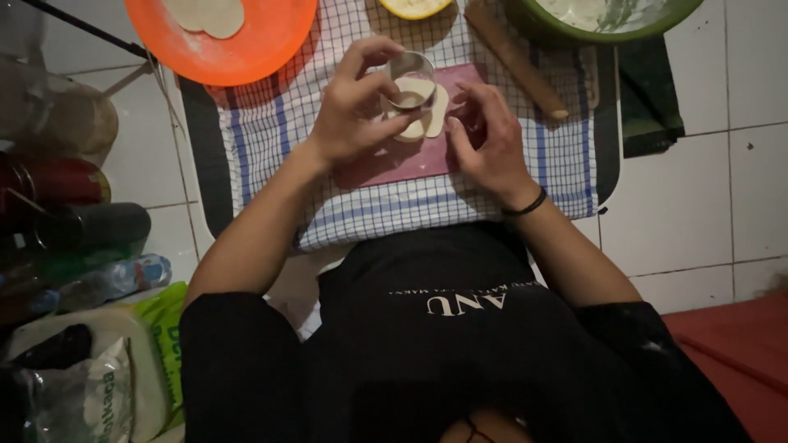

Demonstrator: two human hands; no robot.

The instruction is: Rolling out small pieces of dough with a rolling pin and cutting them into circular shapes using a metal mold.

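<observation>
A small clear glass (410,80) stands mouth-down on a flat sheet of pale dough (432,115), which lies on a pink mat (410,160) over a blue checked cloth (279,115). The left hand (353,107) clasps the glass from above — fingers curled round it. The right hand (484,135) rests loosely curled just beside the dough, holding nothing. Beyond lie a rolling pin (517,61), an orange plate (246,41) with dough rounds, and a green bowl (607,25).

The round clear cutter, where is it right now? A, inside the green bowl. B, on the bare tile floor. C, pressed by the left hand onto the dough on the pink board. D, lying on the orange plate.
C: the left hand grips the round clear cutter on the pale dough lying on the pink board.
</observation>
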